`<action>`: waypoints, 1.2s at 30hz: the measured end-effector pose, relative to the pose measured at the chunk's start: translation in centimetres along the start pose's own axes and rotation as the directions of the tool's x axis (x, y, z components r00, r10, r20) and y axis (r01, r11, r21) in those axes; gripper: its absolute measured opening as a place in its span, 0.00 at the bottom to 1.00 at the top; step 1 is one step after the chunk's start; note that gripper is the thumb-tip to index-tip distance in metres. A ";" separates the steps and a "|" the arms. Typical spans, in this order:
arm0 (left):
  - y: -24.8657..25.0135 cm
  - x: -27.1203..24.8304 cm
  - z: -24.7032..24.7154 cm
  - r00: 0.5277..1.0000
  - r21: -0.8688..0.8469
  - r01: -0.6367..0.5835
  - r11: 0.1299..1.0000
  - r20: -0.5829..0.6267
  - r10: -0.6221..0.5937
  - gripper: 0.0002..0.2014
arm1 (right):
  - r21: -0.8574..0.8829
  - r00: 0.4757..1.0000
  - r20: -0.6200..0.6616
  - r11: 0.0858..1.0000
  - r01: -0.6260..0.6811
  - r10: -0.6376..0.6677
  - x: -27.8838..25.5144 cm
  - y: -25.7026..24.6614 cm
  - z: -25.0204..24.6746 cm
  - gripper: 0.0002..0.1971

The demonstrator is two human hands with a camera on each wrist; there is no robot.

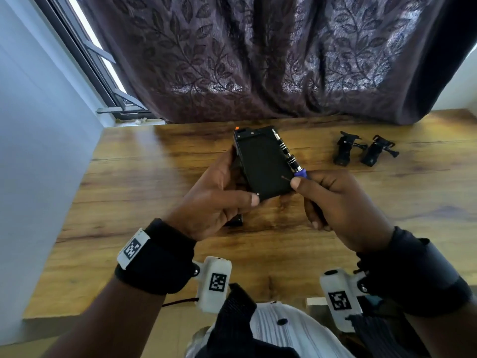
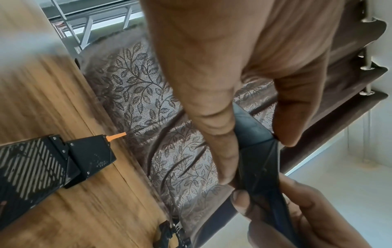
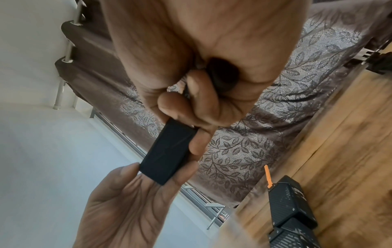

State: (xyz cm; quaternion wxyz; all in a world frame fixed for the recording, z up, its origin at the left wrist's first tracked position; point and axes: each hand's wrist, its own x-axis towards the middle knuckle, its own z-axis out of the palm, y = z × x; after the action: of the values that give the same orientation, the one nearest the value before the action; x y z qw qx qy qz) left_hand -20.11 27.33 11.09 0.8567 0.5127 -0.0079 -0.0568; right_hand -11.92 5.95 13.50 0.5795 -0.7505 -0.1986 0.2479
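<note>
My left hand (image 1: 219,192) grips a flat black panel (image 1: 263,166) by its left edge and near corner, holding it above the table. In my right hand (image 1: 333,200), the fingers curl round the dark handle of a screwdriver (image 1: 300,173) with a blue collar. Its silver and black ringed shaft runs along the panel's right edge, and my right thumb touches the panel's near right corner. The right wrist view shows the panel (image 3: 169,151) between both hands and the handle's round end (image 3: 222,75) in my palm. A black vented device (image 2: 53,159) with an orange tab (image 2: 116,135) lies on the table under the panel.
The wooden table (image 1: 154,241) runs back to a brown leaf-patterned curtain (image 1: 258,60). Two black clamp mounts (image 1: 346,148) lie at the back right. A window frame (image 1: 103,73) and a pale wall stand on the left.
</note>
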 end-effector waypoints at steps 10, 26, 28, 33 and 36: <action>-0.1 1.0 1.3 0.938 -0.099 0.039 0.994 -0.340 -0.071 0.24 | -0.069 0.997 -0.060 0.997 0.040 -0.044 -0.6 0.7 0.8 0.11; -1.7 7.9 5.0 0.889 0.078 0.113 0.991 -0.452 -0.066 0.19 | -0.172 0.991 -0.036 0.978 0.117 -0.125 1.3 2.1 -6.1 0.11; -1.8 8.7 5.4 0.880 0.084 0.139 0.987 -0.467 -0.085 0.18 | -0.170 0.993 -0.024 0.979 0.113 -0.119 1.8 2.4 -7.0 0.10; -1.8 11.0 6.7 0.859 0.083 0.162 0.983 -0.503 -0.099 0.18 | -0.110 0.995 0.033 0.989 0.100 -0.097 3.3 3.1 -9.7 0.10; -2.5 11.5 7.3 0.889 0.055 0.087 0.995 -0.454 -0.053 0.19 | -0.053 0.995 0.019 0.994 0.096 -0.095 4.0 2.8 -10.7 0.11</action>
State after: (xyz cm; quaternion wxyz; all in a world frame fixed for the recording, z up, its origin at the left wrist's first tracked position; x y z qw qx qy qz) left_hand -9.42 18.55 11.85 0.8130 0.5429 0.2078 0.0335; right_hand -2.23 -0.68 12.37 0.5685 -0.7537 -0.2454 0.2205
